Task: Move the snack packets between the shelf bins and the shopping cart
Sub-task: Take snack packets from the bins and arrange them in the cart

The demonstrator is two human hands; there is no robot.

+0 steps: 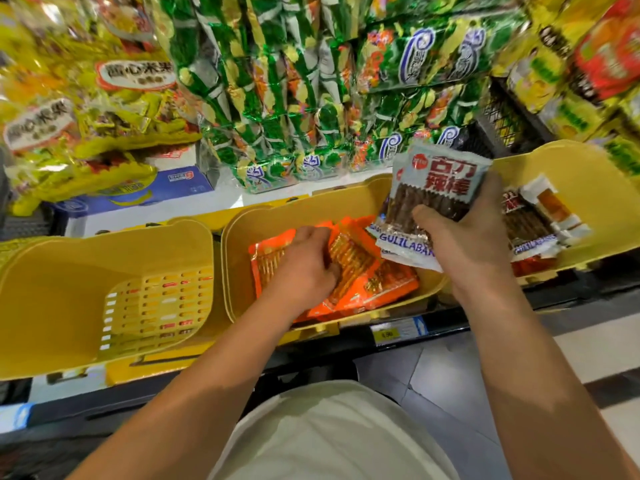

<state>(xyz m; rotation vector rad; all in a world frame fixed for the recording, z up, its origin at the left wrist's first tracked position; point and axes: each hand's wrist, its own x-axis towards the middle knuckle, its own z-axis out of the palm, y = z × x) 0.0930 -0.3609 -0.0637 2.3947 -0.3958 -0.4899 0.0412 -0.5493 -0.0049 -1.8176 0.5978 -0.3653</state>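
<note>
Grip of the right hand (471, 237), right of centre in the frame: fingers and thumb are curled around a small stack of grey-white packets (429, 199) printed with red characters, the brown sticks inside showing through clear windows. The stack is held tilted, raised over the boundary between the middle bin (311, 209) and the right bin (581, 178).

Grip of the left hand (304, 261), at centre: fingers are curled down onto the orange packets (360, 271) lying in the middle bin. Fingertips are hidden behind the knuckles, so whether they pinch a packet or only press on it cannot be told.

Orange packets lie flat and overlapping across the floor of the middle yellow bin. More grey-white packets (530, 220) of the same kind rest in the right yellow bin, just beside the raised stack. The left bin (69, 271), at lower left, shows only its slotted floor.

All three bins sit side by side on a shelf edge carrying a yellow price tag (388, 336) below the middle bin. Above them, green packets (294, 98) fill the upper centre, yellow bags (86, 109) the upper left, and yellow and red bags (588, 64) the upper right. A blue box (156, 192) lies under the yellow bags. Grey floor tiles (450, 375) show at lower right.
</note>
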